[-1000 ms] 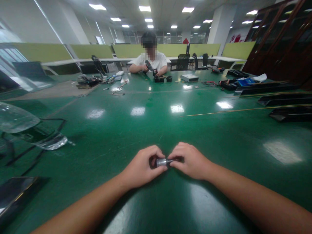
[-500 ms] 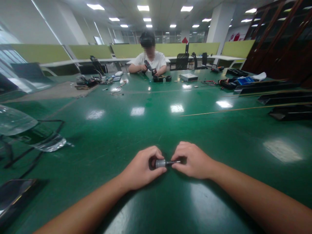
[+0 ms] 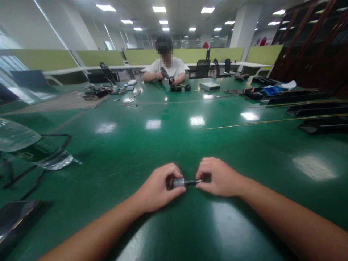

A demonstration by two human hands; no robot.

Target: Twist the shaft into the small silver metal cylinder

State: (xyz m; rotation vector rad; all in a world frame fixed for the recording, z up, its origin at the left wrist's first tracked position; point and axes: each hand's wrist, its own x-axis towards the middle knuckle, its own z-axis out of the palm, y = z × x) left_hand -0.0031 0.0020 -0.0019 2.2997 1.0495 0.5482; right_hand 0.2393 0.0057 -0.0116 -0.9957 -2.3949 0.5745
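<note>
A small silver cylinder with a thin dark shaft (image 3: 178,182) lies level, low over the green table, in the head view's lower middle. I cannot make out its exact kind. My left hand (image 3: 157,188) is closed around the cylinder's body, thumb on the near side and fingers on the far side. At the shaft's shiny right end, my right hand (image 3: 219,177) pinches with thumb and fingertips. Bare shaft shows between the two hands. Part of the cylinder's left end is hidden in my left palm.
A clear plastic bottle (image 3: 35,148) lies at the left, near black straps. A phone-like dark slab (image 3: 17,219) sits at the lower left. Across the green table (image 3: 130,145), a person (image 3: 165,67) holds a power tool. Black channels (image 3: 323,125) and thin rods are on the right.
My right hand has slid a little to the right along the shaft, toward its tip, so more of the shaft shows. My left hand keeps its hold.
</note>
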